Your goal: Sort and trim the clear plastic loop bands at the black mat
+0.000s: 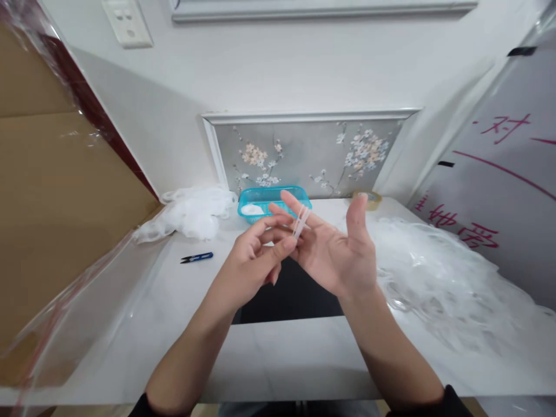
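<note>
A thin translucent white band point(302, 220) loops round a finger of my right hand point(339, 252), whose palm faces up with thumb and fingers spread. My left hand point(256, 255) pinches the lower end of that band between thumb and fingers, close against the right hand's fingers. Both hands are raised over a black mat point(289, 298) on the white table. Behind them stands a turquoise basket point(275, 192) with something white inside. Parts of the right hand's fingers are hidden behind the left.
Blue-handled snips point(197, 258) lie at the left. A white heap point(186, 213) is at the back left, a large pile of translucent rings point(443, 278) at the right. A tape roll point(369, 201) sits at the back. Cardboard point(56, 191) borders the left side.
</note>
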`<state>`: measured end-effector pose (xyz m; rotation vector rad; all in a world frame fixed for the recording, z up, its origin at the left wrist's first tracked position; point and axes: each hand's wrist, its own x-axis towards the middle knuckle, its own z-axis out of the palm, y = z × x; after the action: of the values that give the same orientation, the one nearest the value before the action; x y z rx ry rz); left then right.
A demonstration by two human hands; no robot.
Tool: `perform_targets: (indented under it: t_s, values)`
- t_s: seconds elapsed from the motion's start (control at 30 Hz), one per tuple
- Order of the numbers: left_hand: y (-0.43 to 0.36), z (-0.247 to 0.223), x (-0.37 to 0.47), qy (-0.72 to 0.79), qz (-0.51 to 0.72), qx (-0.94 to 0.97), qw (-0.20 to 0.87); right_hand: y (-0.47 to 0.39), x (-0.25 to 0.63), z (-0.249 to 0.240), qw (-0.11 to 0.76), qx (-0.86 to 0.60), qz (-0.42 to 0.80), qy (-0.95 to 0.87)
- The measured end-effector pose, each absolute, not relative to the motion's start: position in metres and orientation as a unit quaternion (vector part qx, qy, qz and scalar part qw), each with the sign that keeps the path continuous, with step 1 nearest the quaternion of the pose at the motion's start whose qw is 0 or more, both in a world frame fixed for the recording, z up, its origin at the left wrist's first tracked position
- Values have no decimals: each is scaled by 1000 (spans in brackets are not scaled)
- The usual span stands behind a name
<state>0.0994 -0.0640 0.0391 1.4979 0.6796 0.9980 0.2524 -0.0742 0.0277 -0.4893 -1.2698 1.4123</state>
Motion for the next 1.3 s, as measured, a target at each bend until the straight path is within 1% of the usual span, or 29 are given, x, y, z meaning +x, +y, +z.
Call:
perform_targets:
  t_s: [0.17, 0.37, 0.57, 0.67, 0.93, 1.03, 1.2, 1.3]
  values:
    - [-71, 43, 95, 284, 386, 670, 567, -76, 251, 26, 550, -189, 616, -531]
    - [-72, 47, 88, 281, 394, 680, 551, -81, 261, 32, 566, -182, 568, -569]
    - [-75, 51, 83, 272, 397, 695, 534, -90, 270, 39, 544, -192, 515, -634]
    - [-72, 50, 82, 270, 389, 713, 517, -91, 271, 38, 543, -193, 514, -635]
    - [-64, 48, 87, 264, 380, 728, 506, -81, 266, 33, 589, -175, 538, -577]
    - [-66, 48, 84, 276, 383, 734, 488, -87, 264, 37, 578, -180, 532, -592]
    - [-67, 49, 79, 279, 386, 742, 472, -97, 263, 41, 560, -219, 487, -634]
    - [-66, 49, 78, 298, 357, 774, 430, -99, 262, 36, 571, -210, 407, -681]
